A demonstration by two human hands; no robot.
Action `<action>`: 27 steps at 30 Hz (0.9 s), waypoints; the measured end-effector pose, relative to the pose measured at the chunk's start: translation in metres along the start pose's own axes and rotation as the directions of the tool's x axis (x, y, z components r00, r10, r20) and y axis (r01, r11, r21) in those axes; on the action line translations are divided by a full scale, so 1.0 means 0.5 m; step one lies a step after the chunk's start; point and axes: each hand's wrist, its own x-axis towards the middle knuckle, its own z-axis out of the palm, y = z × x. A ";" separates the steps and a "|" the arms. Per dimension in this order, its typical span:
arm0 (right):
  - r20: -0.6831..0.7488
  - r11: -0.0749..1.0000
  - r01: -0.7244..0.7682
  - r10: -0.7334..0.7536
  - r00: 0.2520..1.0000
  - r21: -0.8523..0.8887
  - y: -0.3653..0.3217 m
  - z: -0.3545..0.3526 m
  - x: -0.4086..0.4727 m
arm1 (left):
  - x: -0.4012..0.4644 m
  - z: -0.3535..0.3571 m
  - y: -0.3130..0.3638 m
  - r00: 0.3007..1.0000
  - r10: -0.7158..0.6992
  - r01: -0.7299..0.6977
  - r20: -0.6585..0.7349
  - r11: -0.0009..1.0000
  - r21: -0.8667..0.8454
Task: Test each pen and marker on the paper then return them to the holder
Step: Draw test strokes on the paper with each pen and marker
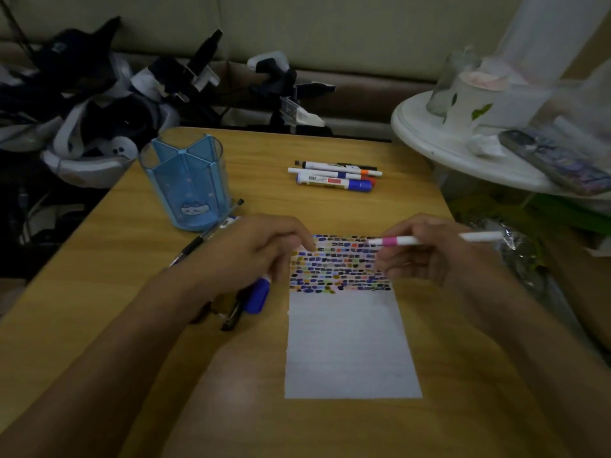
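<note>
The right hand (426, 249) pinches a pink marker (429, 240) over the paper (347, 342); left hand's (254, 249) grip looks loosely curled; uncapping probably comes next.

Home living rm, beige sofa (330, 24) behind wood table (132, 259), cluttered white side table (429, 140)

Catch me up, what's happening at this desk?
A person is testing pens. The right hand holds a white pen with a pink band over the white paper sheet, whose top is filled with coloured marks. The left hand rests at the sheet's edge, above a blue-capped marker. The blue translucent plastic holder looks empty; four more pens lie behind the sheet.
</note>
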 end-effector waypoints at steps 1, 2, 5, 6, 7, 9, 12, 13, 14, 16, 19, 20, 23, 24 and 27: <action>-0.021 1.000 0.003 -0.003 1.000 -0.001 0.000 -0.008 -0.001 | -0.003 -0.008 -0.009 0.997 -0.015 0.017 -0.069 1.000 0.020; -0.032 1.000 0.000 -0.001 1.000 -0.015 0.003 -0.012 -0.003 | -0.005 -0.011 -0.014 0.990 -0.021 0.026 -0.137 0.999 0.033; -0.021 0.981 0.016 -0.021 1.000 -0.194 0.035 0.002 -0.011 | -0.005 0.006 -0.005 0.980 0.018 0.006 -0.200 0.993 0.120; -0.008 0.969 0.039 -0.042 0.999 -0.245 0.046 0.010 -0.013 | -0.004 0.018 0.000 0.984 0.047 -0.019 -0.172 0.986 0.164; 0.000 0.962 0.061 -0.063 0.998 -0.268 0.055 0.015 -0.014 | -0.001 0.028 0.003 0.989 0.067 -0.041 -0.133 0.981 0.189; -0.012 0.963 0.084 -0.090 0.996 -0.256 0.069 0.021 -0.013 | 0.007 0.045 0.010 0.998 0.049 -0.039 -0.046 0.980 0.196; -0.017 0.946 0.134 -0.146 0.989 -0.295 0.080 0.020 -0.008 | 0.016 0.060 0.008 0.998 0.040 -0.051 0.039 0.935 0.350; -0.016 0.935 0.148 -0.161 0.987 -0.324 0.084 0.021 -0.008 | 0.017 0.063 0.007 0.997 0.045 -0.068 0.065 0.900 0.431; -0.028 0.924 0.153 -0.174 0.984 -0.351 0.089 0.022 -0.007 | 0.018 0.065 0.005 0.995 0.035 -0.079 0.095 0.860 0.504; -0.079 0.906 0.161 -0.207 0.975 -0.391 0.099 0.029 -0.005 | 0.019 0.067 0.006 0.989 -0.017 -0.074 0.144 0.792 0.606; -0.089 0.881 0.208 -0.269 0.959 -0.425 0.112 0.045 -0.009 | 0.020 0.070 0.008 0.987 -0.046 -0.070 0.154 0.740 0.669; -0.072 0.873 0.224 -0.282 0.957 -0.434 0.115 0.049 -0.010 | 0.019 0.069 0.009 0.987 -0.044 -0.070 0.152 0.741 0.668; -0.039 0.844 0.248 -0.302 0.952 -0.475 0.125 0.055 -0.011 | 0.020 0.066 0.009 0.987 -0.057 -0.053 0.148 0.761 0.646; -0.038 0.845 0.249 -0.302 0.953 -0.474 0.126 0.054 -0.010 | 0.021 0.065 0.008 0.987 -0.062 -0.048 0.147 0.766 0.641; -0.028 0.847 0.256 -0.303 0.953 -0.466 0.129 0.055 -0.009 | 0.021 0.065 0.011 0.987 -0.068 -0.042 0.149 0.775 0.630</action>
